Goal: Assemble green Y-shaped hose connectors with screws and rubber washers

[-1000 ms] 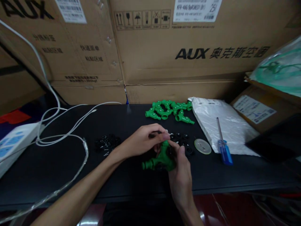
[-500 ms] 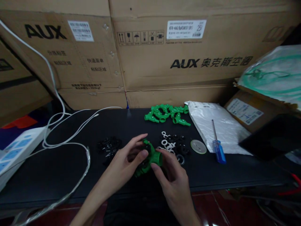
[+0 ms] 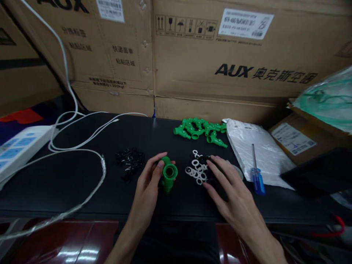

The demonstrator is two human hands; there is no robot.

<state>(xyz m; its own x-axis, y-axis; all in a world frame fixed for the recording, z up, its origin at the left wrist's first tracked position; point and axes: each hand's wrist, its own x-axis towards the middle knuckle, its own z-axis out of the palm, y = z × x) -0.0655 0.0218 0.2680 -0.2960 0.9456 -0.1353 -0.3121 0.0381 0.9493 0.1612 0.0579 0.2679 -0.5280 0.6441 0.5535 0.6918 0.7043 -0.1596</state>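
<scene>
My left hand [image 3: 150, 183] grips a green plastic pipe fitting [image 3: 168, 176] and holds it just above the black table [image 3: 82, 190], its round open end turned toward me. My right hand [image 3: 228, 183] is off the fitting, fingers spread, reaching over a scatter of small white rings [image 3: 195, 169] and black rings [image 3: 211, 172] just right of the fitting. Its fingertips are at the edge of that scatter.
A pile of green fittings [image 3: 200, 128] lies at the back of the table. A heap of small black parts [image 3: 129, 161] lies left of my left hand. A blue-handled screwdriver [image 3: 256, 172] rests on a white plastic bag [image 3: 255, 146]. White cables [image 3: 82, 146], a power strip [image 3: 19, 146] and cardboard boxes [image 3: 220, 66] surround the table.
My right hand has let go of the green fitting and moved right to the rings. My left hand has turned the fitting so its open end faces me.
</scene>
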